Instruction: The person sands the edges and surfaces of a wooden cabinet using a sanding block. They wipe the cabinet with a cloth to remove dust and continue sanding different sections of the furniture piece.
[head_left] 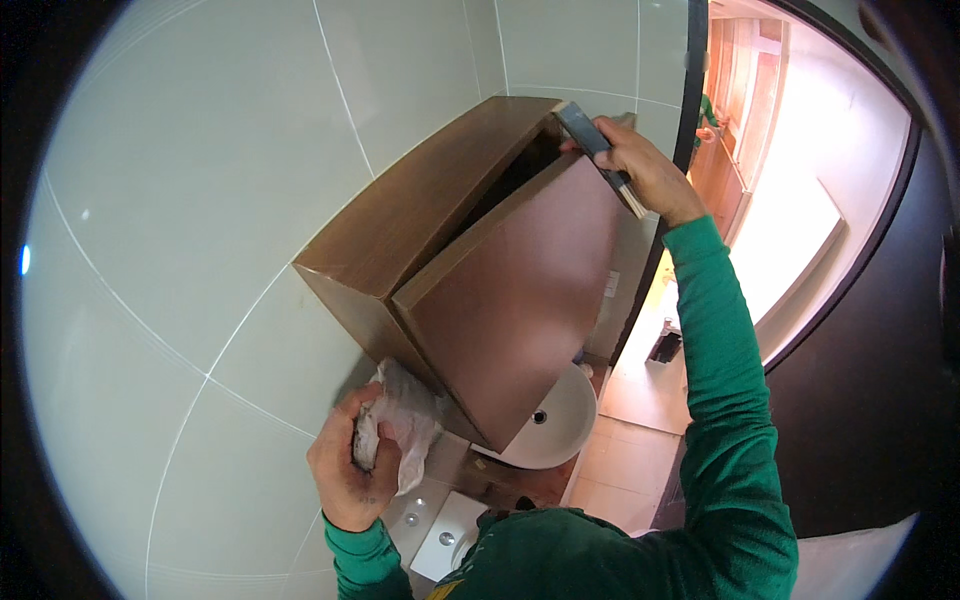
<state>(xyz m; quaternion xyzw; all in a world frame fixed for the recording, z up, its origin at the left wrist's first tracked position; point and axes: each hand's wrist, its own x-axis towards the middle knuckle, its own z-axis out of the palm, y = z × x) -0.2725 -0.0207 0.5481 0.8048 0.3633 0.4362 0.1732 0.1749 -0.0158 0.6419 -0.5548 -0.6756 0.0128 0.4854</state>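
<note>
A brown wall cabinet (440,190) hangs on the tiled wall, its brown door (515,300) standing ajar with a dark gap along the upper edge. My right hand (645,165) reaches to the door's far top corner, closed around a flat grey-blue block (580,130) with pale, wood-like strips at its lower end. Some of its fingers go behind the door and cannot be seen. Below the cabinet's near corner, my left hand (350,465) grips a crumpled white plastic bag (407,420). What the bag contains, if anything, does not show.
Under the door sits a round white washbasin (560,420) on a brown counter. A white toilet (450,535) is partly visible at the bottom. To the right, a dark door frame (690,110) opens onto a bright corridor where another person's green sleeve (706,108) shows.
</note>
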